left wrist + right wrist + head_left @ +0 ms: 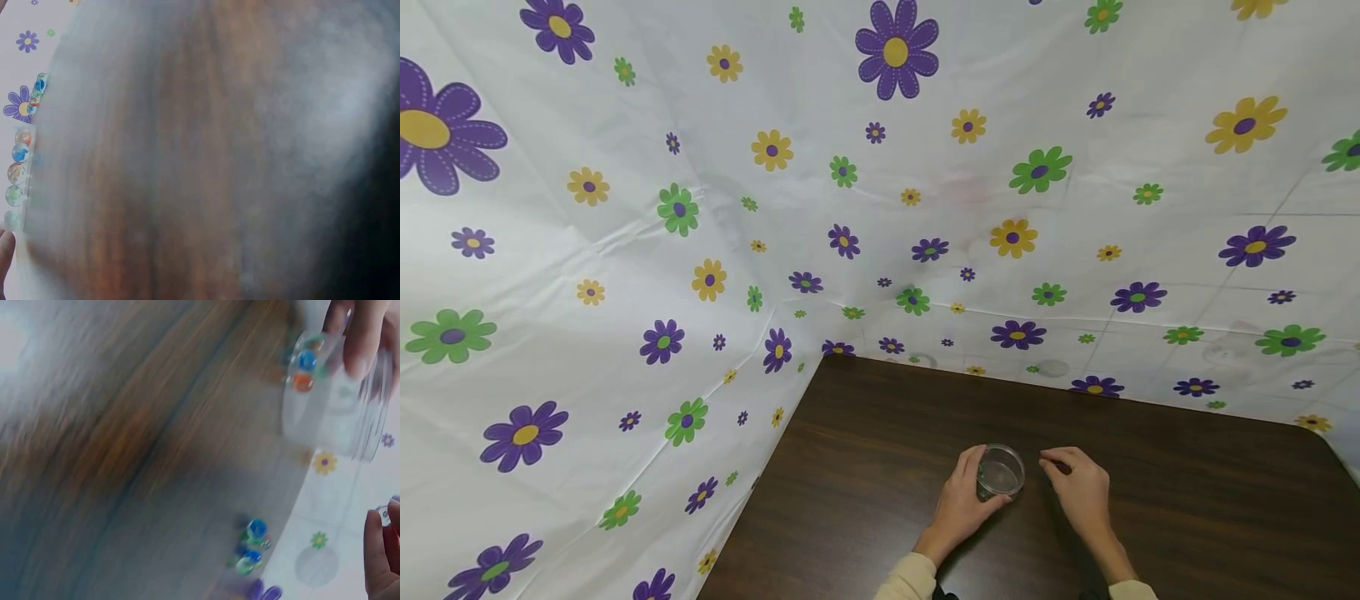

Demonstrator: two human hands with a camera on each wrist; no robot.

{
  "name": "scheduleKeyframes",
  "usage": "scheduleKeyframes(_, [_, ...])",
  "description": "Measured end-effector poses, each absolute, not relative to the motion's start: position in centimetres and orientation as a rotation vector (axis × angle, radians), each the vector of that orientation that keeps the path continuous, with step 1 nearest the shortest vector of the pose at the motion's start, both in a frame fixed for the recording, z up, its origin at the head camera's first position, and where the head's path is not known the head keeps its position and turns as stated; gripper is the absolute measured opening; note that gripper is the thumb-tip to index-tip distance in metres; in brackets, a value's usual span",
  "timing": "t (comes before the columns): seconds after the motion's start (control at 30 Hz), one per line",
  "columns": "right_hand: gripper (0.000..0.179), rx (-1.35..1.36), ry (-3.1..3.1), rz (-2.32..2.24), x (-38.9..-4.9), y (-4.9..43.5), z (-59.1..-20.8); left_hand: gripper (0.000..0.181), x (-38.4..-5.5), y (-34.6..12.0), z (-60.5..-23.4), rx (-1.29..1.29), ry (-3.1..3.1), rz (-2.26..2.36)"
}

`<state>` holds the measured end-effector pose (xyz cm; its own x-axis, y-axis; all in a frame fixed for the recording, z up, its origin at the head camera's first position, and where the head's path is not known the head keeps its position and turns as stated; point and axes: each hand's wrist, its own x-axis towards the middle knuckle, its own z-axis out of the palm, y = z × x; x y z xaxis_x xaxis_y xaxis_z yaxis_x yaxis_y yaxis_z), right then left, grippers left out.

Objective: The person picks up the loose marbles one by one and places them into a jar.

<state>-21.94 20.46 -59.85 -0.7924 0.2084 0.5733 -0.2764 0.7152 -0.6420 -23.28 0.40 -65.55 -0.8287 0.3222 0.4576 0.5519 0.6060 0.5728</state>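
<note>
A clear jar [1002, 472] stands with its round mouth up, and my left hand [961, 505] grips it round the side, thumb in front. Inside it lie several glass marbles [304, 374], among them a blue and an orange one. To the right of the jar, my right hand [1081, 490] is held just apart from it, thumb and forefinger pinched at the tips. A bit of red shows between those fingers at the edge of the right wrist view, apparently a marble. More marbles [253, 545], blue and green, lie loose on the table; the head view does not show them.
The brown wood-grain table [865, 467] runs back to a white sheet [820, 108] printed with purple, yellow and green flowers. This sheet hangs behind the table and along its left edge. Most of the left wrist view is blurred tabletop.
</note>
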Motion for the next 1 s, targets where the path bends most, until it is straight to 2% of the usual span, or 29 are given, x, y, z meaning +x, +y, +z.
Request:
scheduleKeyframes(0.4, [0.019, 0.103, -2.269, 1.093, -21.3, 17.8, -59.9, 0.085, -23.2, 0.3, -66.0, -0.721, -2.511, -1.076])
scheduleKeyframes(1.0, [0.021, 0.171, -2.282, 1.055, -21.2, 16.2, -60.8, 0.084, -22.9, 0.0, -66.0, -0.712, -2.517, -1.070])
